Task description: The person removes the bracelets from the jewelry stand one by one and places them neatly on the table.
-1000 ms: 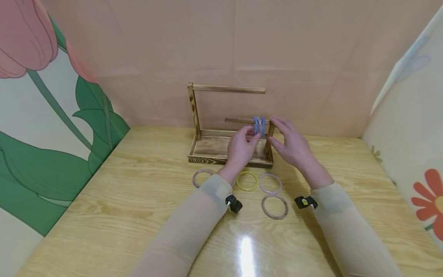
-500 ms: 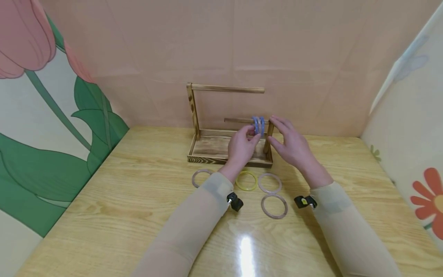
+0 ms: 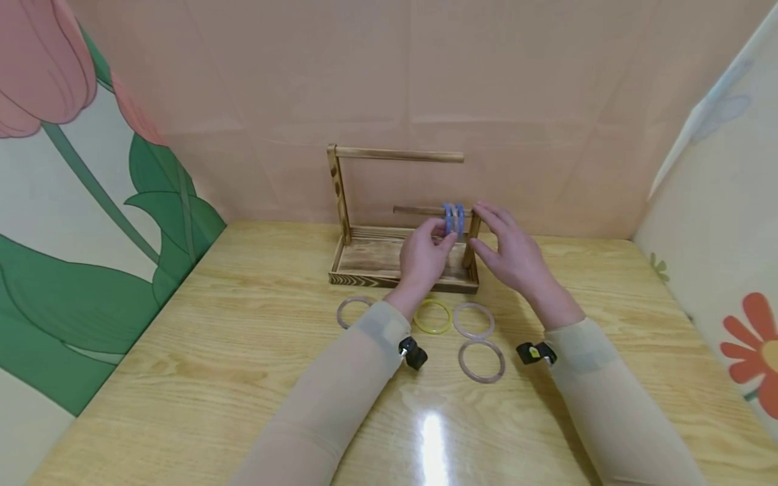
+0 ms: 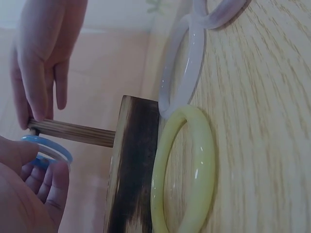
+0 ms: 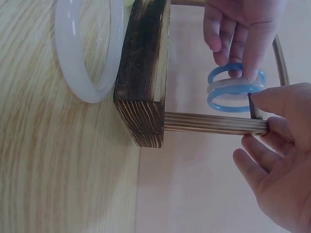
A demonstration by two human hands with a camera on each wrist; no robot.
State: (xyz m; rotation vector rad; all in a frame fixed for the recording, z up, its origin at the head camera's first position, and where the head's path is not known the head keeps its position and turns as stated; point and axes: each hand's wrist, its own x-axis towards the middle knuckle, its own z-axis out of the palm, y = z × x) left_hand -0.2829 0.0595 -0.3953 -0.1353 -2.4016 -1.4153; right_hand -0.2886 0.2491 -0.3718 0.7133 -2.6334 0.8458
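Note:
A brown wooden bangle rack stands on the table, with a short lower rod joined to its right post. Several bangles hang side by side on that rod: a blue bangle at each outer side and a whitish bangle between them. My left hand pinches the hanging bangles between thumb and fingers. At the top of the right post, my right hand holds the post end between thumb and fingers. The fingers partly hide the rod's joint.
On the table in front of the rack lie a yellow bangle, a pale bangle, a greyish-purple bangle and another purplish bangle, partly behind the left forearm. The longer upper rod runs rightward from the tall left post.
Both hands keep nearly the same places at the rack. The bangles on the rod shift at most very slightly; the loose bangles stay put.

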